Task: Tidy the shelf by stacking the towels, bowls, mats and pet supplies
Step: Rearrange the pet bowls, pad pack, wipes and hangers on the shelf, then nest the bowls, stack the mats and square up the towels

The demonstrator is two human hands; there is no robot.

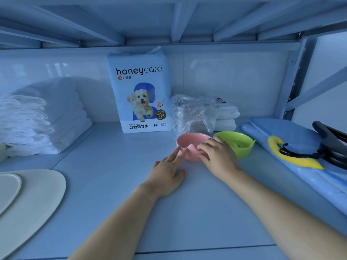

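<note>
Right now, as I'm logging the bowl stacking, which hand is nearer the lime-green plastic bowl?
Right. The right hand grips the round pink plastic bowl, beside the lime-green plastic bowl; the left hand rests beyond the pink bowl, fingertips touching its other side.

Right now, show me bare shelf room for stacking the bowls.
Widest bare patch: shelf board between towel stack, training pad pack and beige mats, beside the left hand. The board's near front is also bare. Crowded: right side, where the right hand grips the pink bowl beside the green bowl, plastic bag and blue mats.
</note>
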